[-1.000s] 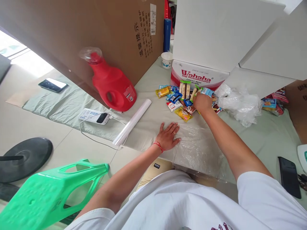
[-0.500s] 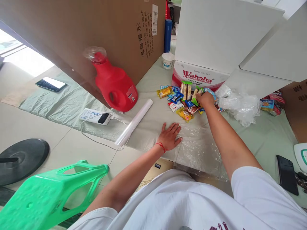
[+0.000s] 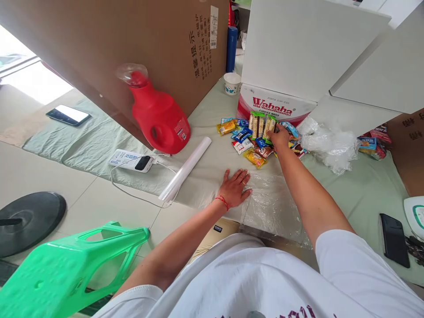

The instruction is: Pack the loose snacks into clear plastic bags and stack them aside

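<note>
My right hand [image 3: 281,135] is closed on a green-ended snack packet [image 3: 268,128] with a clear middle, holding it against the heap of small snacks. Beside that packet lies a matching snack packet [image 3: 256,125]. Around them are a yellow packet [image 3: 226,127], a white-and-red packet [image 3: 242,145], another yellow packet [image 3: 255,158] and several blue ones. My left hand [image 3: 234,189] lies flat with fingers spread at the left edge of a thin clear plastic sheet [image 3: 276,203]. A red cord circles its wrist.
Behind the snacks stands a Wahaha carton [image 3: 274,105], with crumpled clear plastic [image 3: 333,143] to its right. A plastic-film roll [image 3: 185,170], red jug [image 3: 162,117], power bank [image 3: 130,160] and paper cup [image 3: 232,83] lie leftward. A green stool [image 3: 66,265] stands at lower left.
My right hand has shifted slightly left with the green-ended packet, which now stands more upright, close beside the matching one. My left hand has stayed in place.
</note>
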Motion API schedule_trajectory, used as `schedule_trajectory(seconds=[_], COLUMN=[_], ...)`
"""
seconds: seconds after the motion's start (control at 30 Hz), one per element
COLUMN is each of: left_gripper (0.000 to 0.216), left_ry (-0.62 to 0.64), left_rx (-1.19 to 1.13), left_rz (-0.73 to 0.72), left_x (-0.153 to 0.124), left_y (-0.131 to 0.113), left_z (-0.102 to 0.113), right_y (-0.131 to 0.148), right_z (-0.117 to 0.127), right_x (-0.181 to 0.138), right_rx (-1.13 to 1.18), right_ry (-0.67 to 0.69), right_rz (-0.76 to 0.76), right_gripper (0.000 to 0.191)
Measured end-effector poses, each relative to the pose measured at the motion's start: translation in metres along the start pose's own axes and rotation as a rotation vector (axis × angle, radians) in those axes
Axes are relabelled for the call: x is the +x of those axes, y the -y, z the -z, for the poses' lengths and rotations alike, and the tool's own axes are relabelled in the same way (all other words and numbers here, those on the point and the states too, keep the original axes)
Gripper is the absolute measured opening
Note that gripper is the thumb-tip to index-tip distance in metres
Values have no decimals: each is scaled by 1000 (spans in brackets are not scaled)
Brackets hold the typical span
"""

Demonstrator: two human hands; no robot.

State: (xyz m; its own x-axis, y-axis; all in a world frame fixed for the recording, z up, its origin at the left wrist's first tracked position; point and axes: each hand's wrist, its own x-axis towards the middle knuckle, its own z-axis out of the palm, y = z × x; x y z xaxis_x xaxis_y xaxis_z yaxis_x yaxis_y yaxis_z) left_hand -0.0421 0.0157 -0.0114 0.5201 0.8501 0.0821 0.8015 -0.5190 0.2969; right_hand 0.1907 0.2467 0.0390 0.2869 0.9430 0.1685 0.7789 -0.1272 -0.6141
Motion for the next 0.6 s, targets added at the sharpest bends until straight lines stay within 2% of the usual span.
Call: schedule_trajectory(seconds=[0.17,0.33,0.43,0.5,0.6], left_gripper=[66,66,66,66,65], left_ry=[6,15,12,9,8], left_rx=[10,19,25,22,14], left_rz=[6,9,6,6,6], left_x=[0,0,0,0,0], left_y=[0,0,0,0,-1], left_z=[0,0,-1,-1,0], right_y=[11,24,36,41,34], right_z=[-6,-1,11,29,70], right_x=[1,-2,-10,-24,-65], right_rx=[37,-67,-190,-237,-278], right_ry=[1,136,137,110,182], right_rz=[-192,-218,-217,-119,208], right_gripper=[69,61,55,55,60])
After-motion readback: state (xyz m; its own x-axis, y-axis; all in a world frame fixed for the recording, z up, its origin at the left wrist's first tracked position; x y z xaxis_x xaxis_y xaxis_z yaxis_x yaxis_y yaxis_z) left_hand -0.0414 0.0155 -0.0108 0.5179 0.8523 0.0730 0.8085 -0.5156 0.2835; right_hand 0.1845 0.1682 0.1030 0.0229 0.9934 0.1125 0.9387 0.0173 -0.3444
